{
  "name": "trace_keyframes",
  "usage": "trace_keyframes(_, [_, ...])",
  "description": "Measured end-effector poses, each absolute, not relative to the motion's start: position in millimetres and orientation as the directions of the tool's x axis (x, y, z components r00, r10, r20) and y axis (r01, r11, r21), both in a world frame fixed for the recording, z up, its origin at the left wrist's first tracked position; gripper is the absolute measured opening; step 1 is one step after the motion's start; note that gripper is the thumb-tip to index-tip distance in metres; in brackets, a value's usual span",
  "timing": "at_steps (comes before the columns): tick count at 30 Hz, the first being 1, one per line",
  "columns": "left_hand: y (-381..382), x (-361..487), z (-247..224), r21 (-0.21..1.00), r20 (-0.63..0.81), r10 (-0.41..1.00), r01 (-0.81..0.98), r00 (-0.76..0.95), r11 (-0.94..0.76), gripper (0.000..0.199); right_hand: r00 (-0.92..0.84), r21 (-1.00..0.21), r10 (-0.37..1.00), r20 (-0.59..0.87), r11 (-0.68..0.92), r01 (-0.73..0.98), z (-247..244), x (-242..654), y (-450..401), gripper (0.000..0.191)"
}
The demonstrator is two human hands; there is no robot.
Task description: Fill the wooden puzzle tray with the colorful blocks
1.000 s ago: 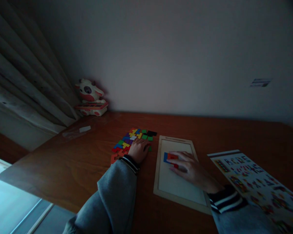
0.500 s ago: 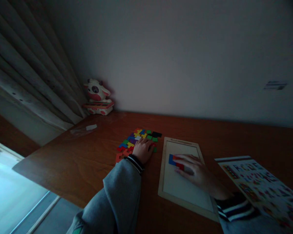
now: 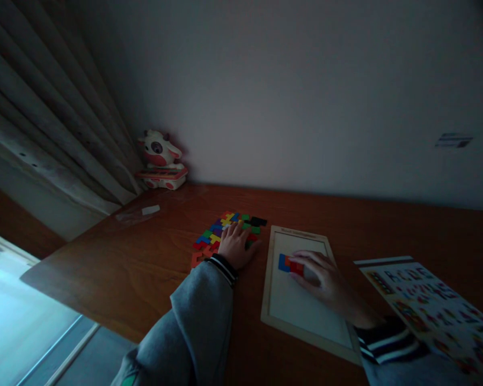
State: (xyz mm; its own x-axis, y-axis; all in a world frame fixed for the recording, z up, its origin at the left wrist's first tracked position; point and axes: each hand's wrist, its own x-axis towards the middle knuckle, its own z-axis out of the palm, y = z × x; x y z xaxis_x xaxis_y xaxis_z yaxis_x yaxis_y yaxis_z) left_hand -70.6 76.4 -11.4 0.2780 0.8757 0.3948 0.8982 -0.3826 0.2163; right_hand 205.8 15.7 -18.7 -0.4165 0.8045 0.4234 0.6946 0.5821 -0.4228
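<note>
Flat coloured puzzle pieces (image 3: 215, 234) lie close together on the brown table. Over their right side rests my left hand (image 3: 236, 247), its fingers spread and nothing visibly held. To the right is a wooden-framed tray (image 3: 268, 289) with a pale base. Inside it a blue piece (image 3: 282, 262) touches orange and red pieces (image 3: 297, 267). My right hand (image 3: 322, 279) reaches over the tray from the right, with its fingertips and thumb on either side of the red piece.
A printed sheet (image 3: 430, 305) with coloured figures lies at the right. A cow-shaped toy (image 3: 161, 161) sits by the wall at the back left, near a curtain (image 3: 56, 118). A small white scrap (image 3: 150, 210) lies in front of it.
My left fingers have spread, with the thumb moved out to the right. My right fingers have drawn back slightly to the right and closed around the red piece, showing more of the pieces.
</note>
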Motion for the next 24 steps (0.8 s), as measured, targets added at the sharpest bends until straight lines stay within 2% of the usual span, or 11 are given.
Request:
trace_keyframes(3, [79.1, -76.3, -13.3, 0.221, 0.366, 0.909, 0.929, 0.202, -0.296, 0.061, -0.418, -0.433, 0.808, 0.415, 0.579, 0.691, -18.4, 205.5, 15.5, 0.032])
trace_keyframes(9, [83.1, -81.0, -9.2, 0.181, 0.322, 0.923, 0.943, 0.21, -0.278, 0.052, -0.402, -0.445, 0.818, 0.412, 0.565, 0.695, -15.5, 203.9, 14.3, 0.031])
trace_keyframes(12, [86.3, -85.2, -7.6, 0.167, 0.322, 0.938, 0.967, 0.13, -0.192, 0.053, -0.401, -0.44, 0.815, 0.418, 0.568, 0.696, -14.8, 203.3, 14.0, 0.03])
trace_keyframes(16, [92.0, -94.7, -7.5, 0.181, 0.242, 0.97, 0.981, 0.02, -0.065, 0.052, -0.395, -0.445, 0.825, 0.403, 0.554, 0.703, -14.0, 203.6, 13.5, 0.03])
trace_keyframes(24, [94.5, -100.7, -1.6, 0.151, 0.231, 0.971, 0.984, 0.057, -0.093, 0.037, -0.436, -0.438, 0.832, 0.342, 0.552, 0.71, -11.9, 207.0, 11.3, 0.049])
